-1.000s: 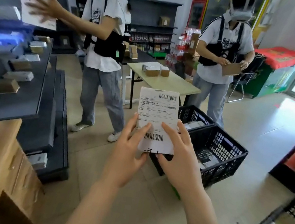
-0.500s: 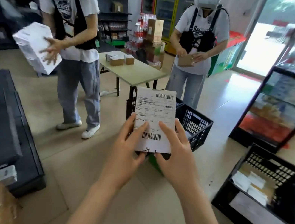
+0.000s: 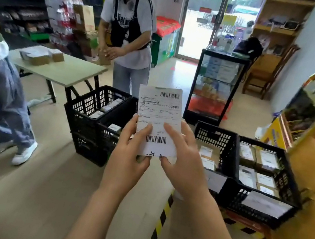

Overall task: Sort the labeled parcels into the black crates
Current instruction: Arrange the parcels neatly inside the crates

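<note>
Both hands have the flat white parcel (image 3: 157,119) pinched by its lower edge, left hand (image 3: 127,156) and right hand (image 3: 182,161), fingers clamped on it, label facing up, with black crates (image 3: 215,137) on the floor either side. Biggest risk imo: misreading that tiny print and dropping it in the wrong crate, or the thin, slick-looking mailer slipping out. The crates are rigid plastic lattice, partly filled with labeled cardboard boxes.

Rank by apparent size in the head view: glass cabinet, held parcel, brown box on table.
Tied, unranked: glass cabinet and held parcel; the parcel is nearer the camera.
Smallest: brown box.
</note>
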Action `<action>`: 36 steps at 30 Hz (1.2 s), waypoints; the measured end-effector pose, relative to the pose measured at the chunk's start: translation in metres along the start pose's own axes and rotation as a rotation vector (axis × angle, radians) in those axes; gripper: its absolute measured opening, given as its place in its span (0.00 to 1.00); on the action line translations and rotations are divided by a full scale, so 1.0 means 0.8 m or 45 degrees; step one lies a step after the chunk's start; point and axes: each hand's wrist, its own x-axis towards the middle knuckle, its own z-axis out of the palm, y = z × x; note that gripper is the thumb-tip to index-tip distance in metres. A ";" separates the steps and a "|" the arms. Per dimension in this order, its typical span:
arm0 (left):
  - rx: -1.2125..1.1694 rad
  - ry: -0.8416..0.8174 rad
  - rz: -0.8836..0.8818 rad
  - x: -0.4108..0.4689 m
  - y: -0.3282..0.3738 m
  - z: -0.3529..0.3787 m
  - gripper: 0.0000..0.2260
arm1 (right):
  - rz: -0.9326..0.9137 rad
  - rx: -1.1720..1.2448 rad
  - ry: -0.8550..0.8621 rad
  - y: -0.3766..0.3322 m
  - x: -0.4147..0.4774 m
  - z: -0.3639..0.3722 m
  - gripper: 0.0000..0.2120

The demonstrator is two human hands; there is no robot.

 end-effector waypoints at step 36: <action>-0.418 -0.450 -0.058 0.016 0.251 0.344 0.25 | 0.464 0.081 0.142 0.276 -0.129 -0.336 0.22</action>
